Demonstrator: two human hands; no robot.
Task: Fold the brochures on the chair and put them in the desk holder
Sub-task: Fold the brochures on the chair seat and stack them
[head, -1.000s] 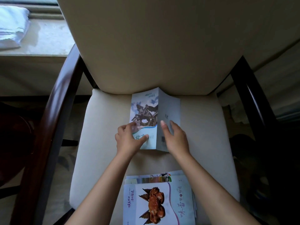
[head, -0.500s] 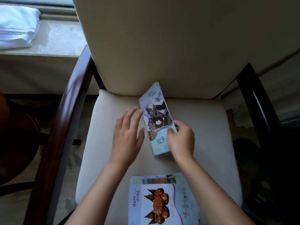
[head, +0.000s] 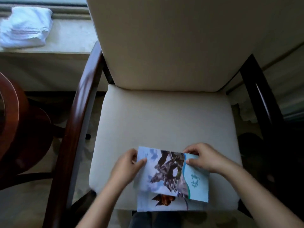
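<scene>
A folded light-blue brochure (head: 171, 173) with a dark statue picture is turned sideways above the front of the cream chair seat (head: 164, 116). My left hand (head: 126, 165) pinches its left end and my right hand (head: 202, 159) pinches its top right corner. Under it, at the seat's front edge, lies the stack of other brochures (head: 164, 204), the top one showing an orange crab picture, mostly covered. The desk holder is not in view.
The chair has dark wooden armrests on the left (head: 77, 122) and right (head: 261, 99) and a tall cream backrest (head: 172, 43). A folded white towel (head: 26, 27) lies on the ledge at upper left. A round wooden piece of furniture (head: 14, 119) stands at far left.
The brochure was closed flat on the seat, then picked up, turned sideways and brought toward me over the stack. My left hand, off it half a second ago, now grips its left end.
</scene>
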